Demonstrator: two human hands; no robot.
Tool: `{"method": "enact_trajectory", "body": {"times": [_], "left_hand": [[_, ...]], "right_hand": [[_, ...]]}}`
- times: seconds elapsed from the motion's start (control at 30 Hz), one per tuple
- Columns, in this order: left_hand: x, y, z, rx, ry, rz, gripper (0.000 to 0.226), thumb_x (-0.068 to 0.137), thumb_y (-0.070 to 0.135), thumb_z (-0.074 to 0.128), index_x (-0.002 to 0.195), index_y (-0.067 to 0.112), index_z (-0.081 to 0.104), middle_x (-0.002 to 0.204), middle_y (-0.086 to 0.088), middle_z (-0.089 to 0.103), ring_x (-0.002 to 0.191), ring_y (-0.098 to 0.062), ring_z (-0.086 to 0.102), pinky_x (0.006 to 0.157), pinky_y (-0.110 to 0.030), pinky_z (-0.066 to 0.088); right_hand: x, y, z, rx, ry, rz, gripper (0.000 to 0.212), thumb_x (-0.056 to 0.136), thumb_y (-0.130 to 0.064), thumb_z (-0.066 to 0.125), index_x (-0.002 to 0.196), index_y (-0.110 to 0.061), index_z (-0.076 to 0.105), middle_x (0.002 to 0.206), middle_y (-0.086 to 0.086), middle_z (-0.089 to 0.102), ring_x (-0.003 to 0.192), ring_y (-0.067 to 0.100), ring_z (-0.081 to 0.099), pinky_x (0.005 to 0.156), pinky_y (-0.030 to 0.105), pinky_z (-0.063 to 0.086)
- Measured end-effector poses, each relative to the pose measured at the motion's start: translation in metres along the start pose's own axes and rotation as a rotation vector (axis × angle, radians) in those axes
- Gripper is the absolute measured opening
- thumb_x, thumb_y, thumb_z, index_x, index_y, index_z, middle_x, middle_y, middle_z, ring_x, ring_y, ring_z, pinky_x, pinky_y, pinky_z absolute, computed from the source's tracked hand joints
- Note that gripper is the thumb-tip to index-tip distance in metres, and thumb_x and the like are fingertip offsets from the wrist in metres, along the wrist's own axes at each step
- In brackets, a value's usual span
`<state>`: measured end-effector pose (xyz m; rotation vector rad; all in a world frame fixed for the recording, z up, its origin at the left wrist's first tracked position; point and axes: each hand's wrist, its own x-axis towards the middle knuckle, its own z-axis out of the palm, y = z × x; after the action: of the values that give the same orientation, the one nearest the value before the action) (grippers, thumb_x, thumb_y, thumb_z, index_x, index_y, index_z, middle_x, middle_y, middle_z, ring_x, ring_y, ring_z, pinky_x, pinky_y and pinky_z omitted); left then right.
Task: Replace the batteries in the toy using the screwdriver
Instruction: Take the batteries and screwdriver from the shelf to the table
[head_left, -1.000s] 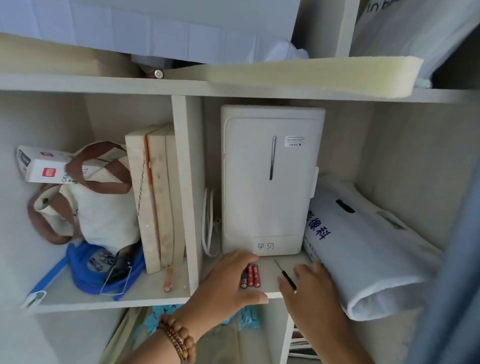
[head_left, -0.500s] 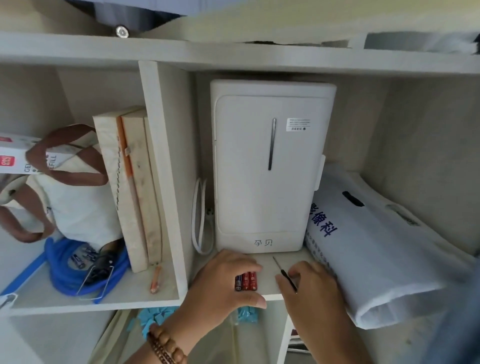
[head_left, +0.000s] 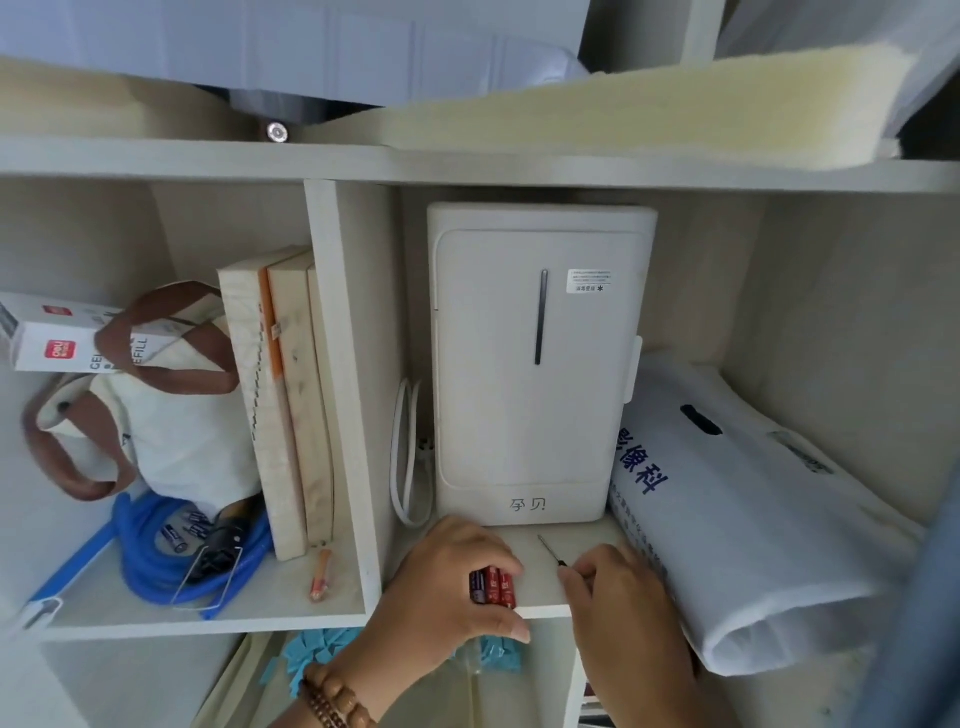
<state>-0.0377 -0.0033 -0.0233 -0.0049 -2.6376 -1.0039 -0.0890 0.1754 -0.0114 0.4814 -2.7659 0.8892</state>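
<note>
The right hand (head_left: 621, 597) covers the screwdriver (head_left: 551, 553) handle; only the thin shaft shows. The left hand (head_left: 447, 587) hides part of the batteries (head_left: 492, 587), so their count is unclear. The white bag (head_left: 753, 519) at right is clipped by a blurred blue edge. The sticker print on the white appliance (head_left: 535, 364) is too small to read.

Soft, even daylight fills the shelving, and it seems to come from the front right, though the source is out of view. Shadows are faint; the darkest patch sits under the upper shelf (head_left: 467, 166). The white appliance (head_left: 535, 364) shows no glare. Wide-angle distortion bows the shelf edges toward the corners. Fine detail is smeared, and a blurred blue-grey band (head_left: 919, 597) fills the right edge.
</note>
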Motion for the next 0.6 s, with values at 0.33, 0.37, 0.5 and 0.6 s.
{"method": "enact_trajectory", "body": {"times": [0.33,0.37,0.5,0.6], "left_hand": [[-0.005,0.005,-0.003,-0.024,0.074,-0.012,0.054,0.049,0.064,0.087,0.096,0.041,0.074,0.100,0.026,0.065,0.104,-0.001,0.058,0.092,-0.031,0.052],[-0.007,0.007,-0.003,-0.034,0.083,-0.013,0.053,0.050,0.064,0.087,0.096,0.041,0.073,0.101,0.026,0.064,0.104,-0.001,0.058,0.091,-0.031,0.052],[-0.015,0.018,-0.008,-0.059,0.099,-0.008,0.053,0.052,0.063,0.086,0.099,0.044,0.072,0.107,0.030,0.061,0.106,0.001,0.057,0.092,-0.031,0.053],[-0.025,0.025,-0.015,-0.053,0.115,0.019,0.054,0.053,0.065,0.086,0.100,0.044,0.073,0.106,0.028,0.064,0.110,-0.002,0.057,0.093,-0.032,0.052]], "right_hand": [[-0.013,-0.008,-0.013,0.017,-0.057,-0.002,0.016,0.099,-0.041,0.052,0.091,-0.027,0.055,0.102,-0.008,0.055,0.094,0.012,0.060,0.081,0.028,0.048],[-0.014,-0.009,-0.014,0.030,-0.068,-0.005,0.016,0.099,-0.041,0.052,0.091,-0.027,0.054,0.101,-0.008,0.054,0.093,0.013,0.060,0.083,0.030,0.050],[-0.014,-0.010,-0.016,0.108,-0.065,-0.048,0.010,0.101,-0.035,0.052,0.094,-0.028,0.054,0.104,-0.007,0.054,0.089,0.010,0.054,0.082,0.026,0.046],[-0.015,-0.011,-0.016,0.099,-0.063,-0.103,0.024,0.104,-0.035,0.046,0.122,-0.026,0.059,0.121,-0.006,0.056,0.104,0.011,0.055,0.080,0.020,0.037]]}}
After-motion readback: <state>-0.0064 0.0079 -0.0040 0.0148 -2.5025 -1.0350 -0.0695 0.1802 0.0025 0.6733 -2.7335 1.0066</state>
